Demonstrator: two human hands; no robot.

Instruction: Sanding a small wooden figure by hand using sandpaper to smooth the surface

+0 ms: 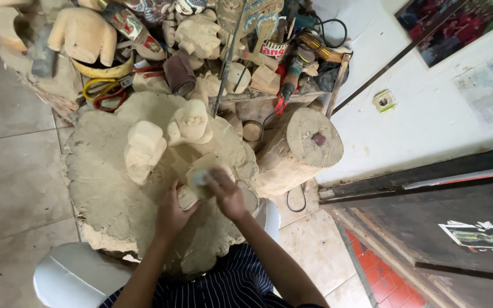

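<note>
A pale carved wooden piece (201, 174) rests in front of me over a dusty cloth-covered block (109, 188). My left hand (172, 214) grips its lower end. On its top, my right hand (226, 194) presses a small pale pad (201, 178), fingers curled over it. Two unpainted carved wooden figures stand just beyond: a blocky one (142, 149) on the left and a rounded head-shaped one (191, 122) beside it.
A log stump (300, 151) stands to the right by the white wall. Behind lies a heap of carved wooden parts, a sandpaper roll (179, 74), red and yellow scissors (106, 91), a power tool (292, 74) and cables. A white plastic seat (75, 276) is under me.
</note>
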